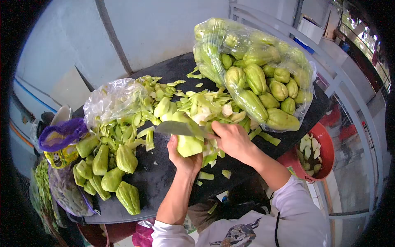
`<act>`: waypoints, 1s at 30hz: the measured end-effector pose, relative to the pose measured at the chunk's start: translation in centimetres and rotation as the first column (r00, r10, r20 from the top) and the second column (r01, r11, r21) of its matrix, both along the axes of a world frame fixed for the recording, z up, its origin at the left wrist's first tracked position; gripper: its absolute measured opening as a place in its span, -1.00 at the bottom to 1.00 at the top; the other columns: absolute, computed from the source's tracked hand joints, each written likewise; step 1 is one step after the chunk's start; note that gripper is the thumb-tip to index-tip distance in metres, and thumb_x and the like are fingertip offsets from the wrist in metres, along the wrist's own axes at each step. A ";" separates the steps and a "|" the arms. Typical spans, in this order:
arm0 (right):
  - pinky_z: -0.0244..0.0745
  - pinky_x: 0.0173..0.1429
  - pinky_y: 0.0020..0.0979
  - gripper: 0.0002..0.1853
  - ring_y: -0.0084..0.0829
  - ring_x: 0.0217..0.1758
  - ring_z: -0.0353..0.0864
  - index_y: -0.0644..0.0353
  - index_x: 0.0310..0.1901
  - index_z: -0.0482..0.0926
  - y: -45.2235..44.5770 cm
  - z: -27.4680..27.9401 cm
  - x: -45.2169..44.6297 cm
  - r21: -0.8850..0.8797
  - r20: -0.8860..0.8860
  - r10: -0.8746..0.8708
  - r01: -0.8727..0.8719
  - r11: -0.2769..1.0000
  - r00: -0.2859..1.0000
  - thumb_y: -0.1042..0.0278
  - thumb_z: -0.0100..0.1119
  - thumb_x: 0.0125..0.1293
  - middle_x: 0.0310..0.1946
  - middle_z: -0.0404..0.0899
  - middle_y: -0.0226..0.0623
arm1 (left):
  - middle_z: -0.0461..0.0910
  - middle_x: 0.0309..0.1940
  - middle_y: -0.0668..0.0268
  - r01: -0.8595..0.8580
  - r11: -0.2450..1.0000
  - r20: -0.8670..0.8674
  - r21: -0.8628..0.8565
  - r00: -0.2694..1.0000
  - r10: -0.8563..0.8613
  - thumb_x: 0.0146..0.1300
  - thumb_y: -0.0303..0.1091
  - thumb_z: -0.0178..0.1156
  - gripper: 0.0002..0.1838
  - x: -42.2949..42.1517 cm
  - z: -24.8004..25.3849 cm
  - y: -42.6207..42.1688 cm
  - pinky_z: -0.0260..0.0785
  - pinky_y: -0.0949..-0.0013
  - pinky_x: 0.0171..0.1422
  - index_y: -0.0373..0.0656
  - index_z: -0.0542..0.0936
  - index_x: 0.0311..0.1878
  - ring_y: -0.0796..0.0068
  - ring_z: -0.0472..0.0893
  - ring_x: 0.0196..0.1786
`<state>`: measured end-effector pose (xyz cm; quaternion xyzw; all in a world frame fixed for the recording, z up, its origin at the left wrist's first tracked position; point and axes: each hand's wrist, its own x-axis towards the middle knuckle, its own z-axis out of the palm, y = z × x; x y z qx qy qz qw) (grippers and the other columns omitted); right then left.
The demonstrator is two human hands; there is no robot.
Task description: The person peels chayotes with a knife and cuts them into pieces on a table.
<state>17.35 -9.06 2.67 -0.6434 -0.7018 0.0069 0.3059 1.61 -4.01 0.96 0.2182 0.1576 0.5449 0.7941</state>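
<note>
Pale blue-grey walls (pixel 164 31) rise behind a black tabletop (pixel 150 185) that runs across the middle of the frame. At its centre, the left hand (pixel 186 159) is clamped around the lower part of a chayote (pixel 189 146), whose visible surface is pale and largely stripped of skin. The right hand (pixel 234 139) grips a knife (pixel 175 128), its broad blade lying across the upper part of that chayote. The hands are close together, one on either side of it.

Work looks well under way but far from complete. Green peelings (pixel 205 101) are heaped behind the hands and spread toward the upper left, beside a crumpled plastic bag (pixel 107 103). Pale pieces (pixel 311 144), apparently already peeled, lie inside a red bucket (pixel 328 159) at the right of the frame. Much remains unpeeled: a large clear bag (pixel 205 45) at upper right bulges with whole green chayotes (pixel 255 78), and a loose group of chayotes with their skin on (pixel 127 158) sits at the left of the tabletop, near a purple mesh bag (pixel 70 189). How many pieces the bucket holds cannot be told.
</note>
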 end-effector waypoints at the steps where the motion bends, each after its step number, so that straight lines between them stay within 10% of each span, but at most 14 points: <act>1: 0.55 -0.25 0.01 -0.80 0.10 -0.30 0.65 0.26 -0.27 0.40 0.2 -0.3 0.4 -0.045 -0.018 -0.013 0.012 0.999 1.000 0.51 0.25 0.15 -0.41 0.61 0.03 | 0.59 -0.02 0.24 0.002 1.000 -0.003 0.000 1.000 -0.002 0.23 0.12 0.12 -0.38 -0.2 -0.1 0.1 0.56 0.10 -0.09 -0.10 0.43 0.22 0.25 0.62 -0.03; 20: 0.52 -0.18 0.06 -0.78 0.24 -0.29 0.60 0.31 -0.12 0.47 1.8 -1.8 3.8 -0.104 -0.049 -0.135 0.129 0.986 0.990 0.58 0.12 0.17 -0.45 0.58 0.19 | 0.51 0.03 0.06 0.204 0.942 -0.018 0.265 0.978 -0.207 0.09 0.39 0.10 -0.07 -0.6 0.3 0.3 0.40 0.33 -0.37 -0.18 0.35 0.34 0.26 0.53 -0.28; 30: 0.55 -0.25 0.06 -0.80 0.12 -0.32 0.67 0.18 -0.18 0.44 -0.4 2.4 0.2 -0.004 0.022 0.080 -0.079 0.997 0.997 0.44 0.23 0.19 -0.44 0.64 0.06 | 0.57 -0.07 0.11 0.082 0.993 0.003 0.090 0.997 -0.082 0.05 0.28 0.20 -0.19 -1.0 0.4 0.5 0.47 0.16 -0.26 -0.19 0.43 0.20 0.17 0.61 -0.20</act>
